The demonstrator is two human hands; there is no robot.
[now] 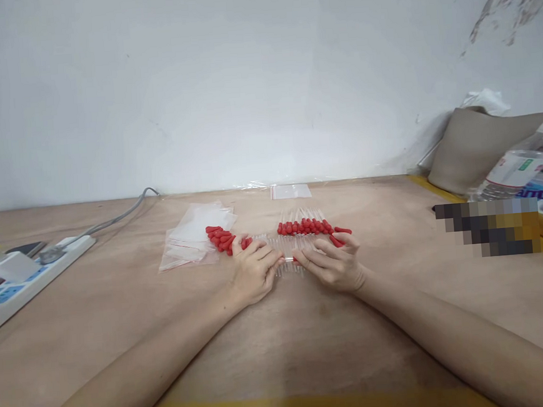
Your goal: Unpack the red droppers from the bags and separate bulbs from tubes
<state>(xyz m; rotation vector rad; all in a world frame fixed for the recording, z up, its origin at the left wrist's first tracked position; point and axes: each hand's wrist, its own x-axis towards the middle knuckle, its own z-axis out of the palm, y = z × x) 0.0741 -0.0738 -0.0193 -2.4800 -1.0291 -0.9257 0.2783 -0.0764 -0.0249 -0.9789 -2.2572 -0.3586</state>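
Observation:
Between my hands, a clear glass dropper tube (289,259) lies level, with a bit of red rubber bulb at its right end. My left hand (257,272) pinches the tube's left end, and my right hand (335,266) is closed on the red bulb end. Under and behind the fingers lie several clear glass tubes (284,245). Behind them is a row of droppers with red bulbs (304,226), their glass pointing toward the wall. Loose red rubber bulbs (220,237) are piled beyond my left hand. Other red bulbs (342,230) show by my right fingers, which partly hide them.
Clear zip bags (194,238) are stacked at left, and one flat bag (290,191) lies by the wall. A white power strip (68,254) with a grey cable is far left. At right are a plastic bottle (515,165), a grey-brown container (464,147) and a pixelated patch.

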